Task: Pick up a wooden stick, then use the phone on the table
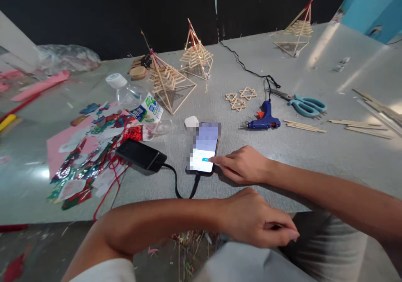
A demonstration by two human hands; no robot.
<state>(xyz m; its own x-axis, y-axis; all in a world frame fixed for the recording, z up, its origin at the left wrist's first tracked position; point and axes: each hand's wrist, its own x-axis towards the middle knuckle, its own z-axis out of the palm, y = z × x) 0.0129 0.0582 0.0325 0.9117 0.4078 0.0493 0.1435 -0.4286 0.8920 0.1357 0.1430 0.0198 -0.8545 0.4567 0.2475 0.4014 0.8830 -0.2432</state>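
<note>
Lying on the grey table is a smartphone (pixel 204 148) with a lit screen, partly blurred out. My right hand (pixel 246 165) reaches in from the right, its index finger stretched out to a blue button on the screen and its other fingers bent. A short black cable (pixel 176 181) links the phone to a black power bank (pixel 141 154). My left hand (pixel 259 219) rests at the table's front edge, forearm across my body; its fingers are curled with the thumb against them, and nothing shows in them. Just above the phone sits a small white case (pixel 191 123).
Stick pyramids (pixel 169 81) stand at the back. A blue glue gun (pixel 264 118), scissors (pixel 307 105), small stick stars (pixel 238 100) and thin sticks (pixel 304 126) lie to the right. Leftward are a plastic bottle (pixel 135 98), red yarn (pixel 132 134) and coloured foil scraps (pixel 78 177).
</note>
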